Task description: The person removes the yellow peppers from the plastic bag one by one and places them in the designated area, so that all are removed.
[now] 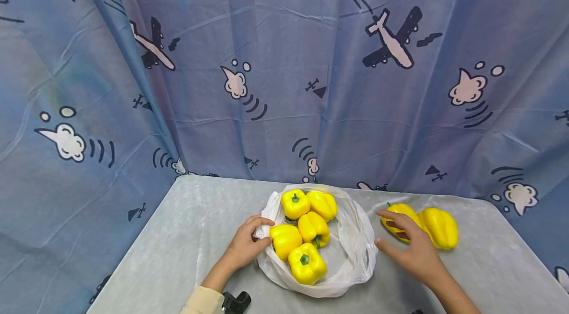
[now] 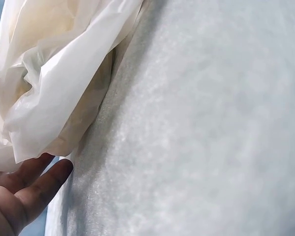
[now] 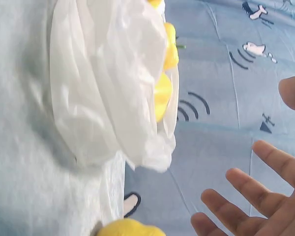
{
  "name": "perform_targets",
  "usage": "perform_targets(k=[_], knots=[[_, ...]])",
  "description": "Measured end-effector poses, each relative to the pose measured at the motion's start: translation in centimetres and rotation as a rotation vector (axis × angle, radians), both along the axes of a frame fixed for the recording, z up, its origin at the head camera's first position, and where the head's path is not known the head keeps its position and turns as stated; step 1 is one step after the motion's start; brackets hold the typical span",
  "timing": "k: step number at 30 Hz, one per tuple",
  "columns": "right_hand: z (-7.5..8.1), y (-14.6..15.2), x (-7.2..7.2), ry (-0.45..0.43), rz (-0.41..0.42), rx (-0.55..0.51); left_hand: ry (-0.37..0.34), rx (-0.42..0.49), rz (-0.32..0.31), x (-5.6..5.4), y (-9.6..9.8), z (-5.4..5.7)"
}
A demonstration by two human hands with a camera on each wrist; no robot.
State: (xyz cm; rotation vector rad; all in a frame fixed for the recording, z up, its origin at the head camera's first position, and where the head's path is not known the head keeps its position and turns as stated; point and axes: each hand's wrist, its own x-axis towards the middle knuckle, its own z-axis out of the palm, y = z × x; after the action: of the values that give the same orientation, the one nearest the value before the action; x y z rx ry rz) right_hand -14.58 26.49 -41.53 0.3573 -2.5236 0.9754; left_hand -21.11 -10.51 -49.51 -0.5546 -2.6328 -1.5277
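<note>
A white plastic bag (image 1: pixel 360 255) stands with its mouth wide, holding several yellow bell peppers (image 1: pixel 307 263). At its left rim is my left hand (image 1: pixel 244 242), index finger and thumb beside the plastic. In the left wrist view, relaxed fingers (image 2: pixel 46 184) touch the bag's lower edge (image 2: pixel 59 113); the thumb is hidden there. To the right of the bag, my right hand (image 1: pixel 413 250) hovers with fingers spread and nothing held. Beyond it lie two loose yellow bell peppers (image 1: pixel 439 227), the left one partly covered by the fingers. The right wrist view shows the spread hand (image 3: pixel 265 206) apart from the bag (image 3: pixel 103 88).
A grey cloth covers the table (image 1: pixel 213 205). Behind it and along the left hangs a blue patterned curtain (image 1: pixel 275 57). A small black device (image 1: pixel 236 302) shows at the left wrist.
</note>
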Motion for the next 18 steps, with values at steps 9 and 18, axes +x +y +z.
perform_targets(k=[9,18], knots=[[-0.1,-2.2,0.5,-0.061,0.068,0.003,-0.004,0.012,0.003,0.0,0.1,0.1],[-0.6,-4.4,0.6,-0.107,0.125,-0.010,-0.023,0.008,-0.001,0.1,0.1,0.1]])
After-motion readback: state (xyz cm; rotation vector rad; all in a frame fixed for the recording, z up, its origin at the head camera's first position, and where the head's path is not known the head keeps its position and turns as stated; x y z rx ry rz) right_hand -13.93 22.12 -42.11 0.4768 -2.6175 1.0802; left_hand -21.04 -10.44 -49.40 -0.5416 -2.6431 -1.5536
